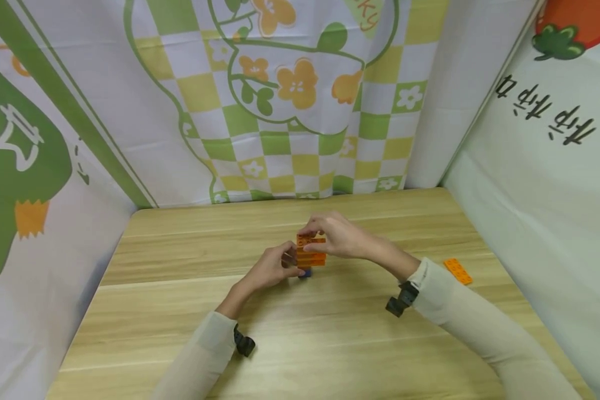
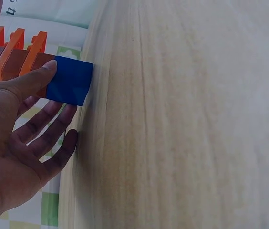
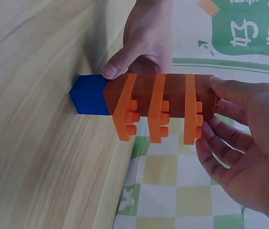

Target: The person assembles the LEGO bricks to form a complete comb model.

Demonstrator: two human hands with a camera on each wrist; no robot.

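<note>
A tower of toy building blocks (image 1: 312, 261) stands upright on the table between the two hands. Its foot is a blue block (image 3: 90, 94); above that, brown blocks (image 3: 175, 88) alternate with three orange plates (image 3: 190, 109) that stick out to one side, studs showing. My left hand (image 1: 272, 268) pinches the tower low down, its thumb (image 2: 46, 71) where blue meets brown, the other fingers partly behind it. At the top, my right hand (image 3: 256, 133) grips the uppermost brown block between thumb and fingers. Some of its fingertips are hidden behind the block.
A loose orange plate (image 1: 458, 271) lies on the right side of the wooden table (image 1: 180, 322), beyond the right forearm. Printed cloth curtains (image 1: 290, 155) hang behind the table, with pale cloth walls (image 1: 545, 211) at both sides.
</note>
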